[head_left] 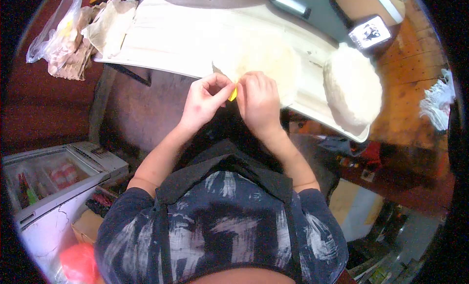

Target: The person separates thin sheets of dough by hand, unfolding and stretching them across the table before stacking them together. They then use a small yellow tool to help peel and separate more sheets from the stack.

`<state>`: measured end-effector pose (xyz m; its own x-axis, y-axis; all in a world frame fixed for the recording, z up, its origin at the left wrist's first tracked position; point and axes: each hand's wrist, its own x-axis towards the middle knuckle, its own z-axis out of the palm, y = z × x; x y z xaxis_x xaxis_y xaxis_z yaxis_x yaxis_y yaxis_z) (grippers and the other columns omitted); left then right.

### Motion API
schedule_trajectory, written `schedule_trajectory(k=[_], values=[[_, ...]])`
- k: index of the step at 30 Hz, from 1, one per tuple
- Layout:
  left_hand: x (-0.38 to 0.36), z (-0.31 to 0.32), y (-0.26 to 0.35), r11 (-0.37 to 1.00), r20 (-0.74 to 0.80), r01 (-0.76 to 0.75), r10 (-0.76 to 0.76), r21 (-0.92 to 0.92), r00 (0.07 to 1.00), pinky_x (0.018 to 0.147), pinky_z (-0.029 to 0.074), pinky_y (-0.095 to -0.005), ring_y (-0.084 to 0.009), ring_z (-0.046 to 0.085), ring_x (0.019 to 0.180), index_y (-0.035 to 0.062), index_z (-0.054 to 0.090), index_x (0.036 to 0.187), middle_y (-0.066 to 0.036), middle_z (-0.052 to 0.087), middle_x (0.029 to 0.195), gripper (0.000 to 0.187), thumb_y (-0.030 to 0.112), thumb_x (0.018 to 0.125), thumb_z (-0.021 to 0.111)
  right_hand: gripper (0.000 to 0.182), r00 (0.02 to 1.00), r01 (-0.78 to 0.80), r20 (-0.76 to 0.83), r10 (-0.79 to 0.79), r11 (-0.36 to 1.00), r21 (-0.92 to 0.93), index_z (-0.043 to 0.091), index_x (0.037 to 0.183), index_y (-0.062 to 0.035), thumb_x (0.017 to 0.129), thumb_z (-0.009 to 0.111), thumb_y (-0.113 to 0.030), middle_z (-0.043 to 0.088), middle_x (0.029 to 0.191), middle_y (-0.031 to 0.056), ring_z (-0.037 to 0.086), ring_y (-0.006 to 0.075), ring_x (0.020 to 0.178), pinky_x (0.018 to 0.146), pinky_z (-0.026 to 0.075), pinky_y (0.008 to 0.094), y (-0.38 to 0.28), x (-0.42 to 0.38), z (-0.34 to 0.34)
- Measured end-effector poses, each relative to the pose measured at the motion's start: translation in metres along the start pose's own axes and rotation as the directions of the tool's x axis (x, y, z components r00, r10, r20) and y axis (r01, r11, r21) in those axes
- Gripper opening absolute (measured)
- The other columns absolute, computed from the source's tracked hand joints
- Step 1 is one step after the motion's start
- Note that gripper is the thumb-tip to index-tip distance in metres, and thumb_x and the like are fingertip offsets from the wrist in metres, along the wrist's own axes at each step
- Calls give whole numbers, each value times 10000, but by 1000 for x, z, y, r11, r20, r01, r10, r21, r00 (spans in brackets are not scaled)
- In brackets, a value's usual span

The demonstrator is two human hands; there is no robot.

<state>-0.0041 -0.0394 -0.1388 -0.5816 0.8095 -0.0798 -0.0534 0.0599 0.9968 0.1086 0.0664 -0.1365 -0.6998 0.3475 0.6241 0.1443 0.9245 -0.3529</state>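
Note:
My left hand [205, 99] and my right hand [259, 102] meet at the near edge of a pale work board [181, 39]. Both pinch a small yellow piece [233, 94] between their fingertips. Just beyond the fingers lies a flat round white sheet of dough [266, 56], and the hands touch its near edge. To the right, a thick round stack of white sheets [352, 88] rests on the board's end.
Crumpled paper and a clear plastic bag [63, 34] lie at the board's left end. A phone [370, 32] with a lit screen sits at the upper right. A chest freezer with a glass lid [53, 179] stands at the lower left, a red bag [78, 262] beside it.

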Motion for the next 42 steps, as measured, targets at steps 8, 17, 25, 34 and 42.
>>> schedule_trajectory(k=[8,17,25,34,42], values=[[-3,1,-8,980,-86,-87,104,176,991,588,466,-211,-51,564,654,8,653,866,-7,638,755,124,131,870,665,138,996,-69,-69,64,995,-68,535,908,-36,816,623,-89,573,932,130,556,311,850,775,424,417,0,-1,5],[0,6,5,999,19,-33,32,37,999,590,487,-231,-98,608,635,-37,625,958,-58,658,783,197,146,891,653,126,989,-150,50,143,958,242,555,885,-42,827,629,-124,581,906,119,570,301,849,771,419,404,13,4,-7],[2,2,12,1000,99,-1,2,-11,995,604,485,-237,-122,641,635,-47,607,963,-74,662,787,188,138,929,599,143,993,-113,49,104,955,274,573,878,-65,810,662,-154,584,873,104,585,284,842,777,424,399,14,12,-13],[3,2,8,959,-44,-143,158,247,986,525,456,-241,-87,591,559,-10,634,778,-49,615,591,197,174,842,663,170,987,150,-20,-157,970,-192,525,819,-74,720,661,-96,545,790,89,574,254,778,774,422,397,2,13,-2],[5,0,10,880,-54,-131,174,456,983,546,453,-229,-51,547,611,-19,611,811,-20,596,675,120,98,821,640,169,998,37,-35,-46,972,-231,526,845,-62,746,655,-111,548,804,84,565,254,798,797,416,400,6,12,-2]])
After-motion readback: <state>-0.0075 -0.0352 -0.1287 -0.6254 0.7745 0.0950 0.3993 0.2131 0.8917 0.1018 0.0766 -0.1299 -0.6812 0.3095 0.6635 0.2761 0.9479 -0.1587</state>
